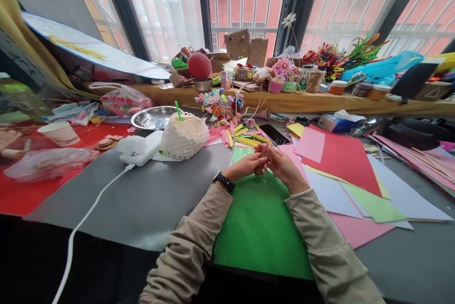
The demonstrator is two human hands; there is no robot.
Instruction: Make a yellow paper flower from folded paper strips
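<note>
Above the green sheet (261,223), my two hands meet over a small bundle of coloured paper strips (263,155) seen edge-on. My left hand (243,163), below a black dotted watch, has its fingers closed around the bundle's left side. From the other side, the fingers of my right hand (286,166) pinch it near the top; a beaded bracelet circles that wrist. My fingers hide part of the bundle. Just beyond them, loose pink and yellow paper strips (245,137) lie scattered beside a black phone (274,134).
Layered coloured sheets, a red one (350,157) on top, spread to the right. At left are a net-wrapped coconut (186,137) with a green straw, a white power strip (140,150) with its cable, and a metal plate (152,117). Crafts and pipe cleaners (325,60) crowd the ledge.
</note>
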